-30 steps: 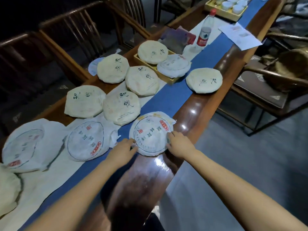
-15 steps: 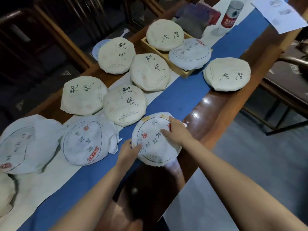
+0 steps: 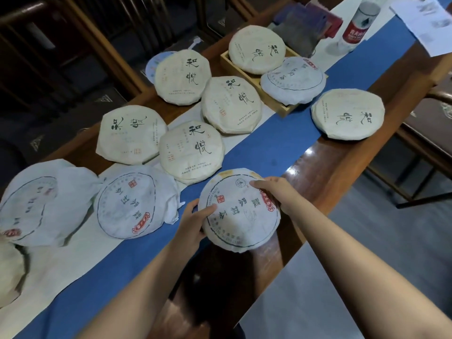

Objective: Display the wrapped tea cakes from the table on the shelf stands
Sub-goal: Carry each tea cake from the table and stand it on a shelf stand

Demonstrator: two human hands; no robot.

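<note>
The nearest wrapped cake [image 3: 241, 211] sits at the near edge of the worktop [image 3: 315, 172], partly on the blue runner [image 3: 281, 143] and partly over bare wood. The left hand [image 3: 193, 223] grips its left rim, thumb on top and fingers curled under the edge. The right hand [image 3: 276, 194] holds the right rim, fingers laid over the printed face; whether the thumb has got beneath cannot be told. So both grips are closed on this one cake, and none are spread free.

The step in hand looks to be the lift. To do it well, the person should keep a hand on each side of the disc and raise it level, since the thin paper wrapper appears loose and could tear or slip if one side is pulled first. Pressure belongs on the firm rim, not on the paper face, where fingers may crease the print. A neighbouring white-wrapped cake [image 3: 133, 204] lies just beside the left hand, its loose paper flap near the wrist, so the lift should go straight up before swinging away.

The other cakes lie farther along, two of them in a wooden tray [image 3: 283, 110]. No shelf or stand shows here, so the carry will need a turn away from the worktop.
</note>
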